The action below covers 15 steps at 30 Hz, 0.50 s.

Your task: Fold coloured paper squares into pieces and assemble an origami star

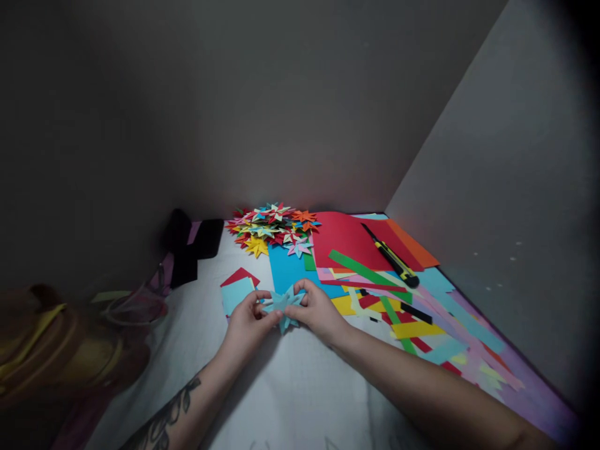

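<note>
Light-blue folded paper star (pixel 283 305) held above the white cloth (pixel 300 387), between both hands. Left hand (pixel 250 317) pinches its left points between thumb and fingers; right hand (pixel 322 310) pinches the right side likewise. Fingers and thumbs cover the outer points, so their full count cannot be read; underside hidden. Small paper squares (pixel 237 295), red and light blue, lie just beyond the left hand, which hides their lower right corner. Heaped paper stars (pixel 269 230) near the wall overlap, inner ones concealed. Utility knife (pixel 392 257) lies across the red sheet (pixel 340 237); blade extension unclear. Paper strips (pixel 412 328) overlap at right. Brown-and-yellow object (pixel 56 356) at left: blurred, cut off by the frame edge, unidentified.
</note>
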Each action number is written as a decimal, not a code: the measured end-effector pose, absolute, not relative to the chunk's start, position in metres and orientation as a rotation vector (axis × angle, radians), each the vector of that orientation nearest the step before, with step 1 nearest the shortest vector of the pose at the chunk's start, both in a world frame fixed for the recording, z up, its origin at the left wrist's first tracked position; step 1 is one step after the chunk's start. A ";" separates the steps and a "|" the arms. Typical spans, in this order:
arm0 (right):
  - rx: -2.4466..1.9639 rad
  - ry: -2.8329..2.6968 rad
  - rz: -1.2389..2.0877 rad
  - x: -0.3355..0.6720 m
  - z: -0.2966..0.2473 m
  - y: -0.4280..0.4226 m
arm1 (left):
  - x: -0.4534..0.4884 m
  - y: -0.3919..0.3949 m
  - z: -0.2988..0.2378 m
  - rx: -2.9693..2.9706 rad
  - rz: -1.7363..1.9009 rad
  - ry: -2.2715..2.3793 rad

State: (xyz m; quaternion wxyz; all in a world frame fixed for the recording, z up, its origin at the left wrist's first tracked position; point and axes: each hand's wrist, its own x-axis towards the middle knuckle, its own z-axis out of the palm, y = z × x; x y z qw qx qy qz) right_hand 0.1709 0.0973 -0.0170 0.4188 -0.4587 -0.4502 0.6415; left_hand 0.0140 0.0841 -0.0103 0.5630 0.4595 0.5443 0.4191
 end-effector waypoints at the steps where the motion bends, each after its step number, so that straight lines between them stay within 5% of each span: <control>1: -1.148 -1.128 1.611 0.170 -0.016 0.097 | 0.014 0.084 -0.010 1.087 0.981 1.263; 15: -1.032 -1.129 1.619 0.174 -0.002 0.092 | 0.016 0.077 0.003 1.136 1.006 1.241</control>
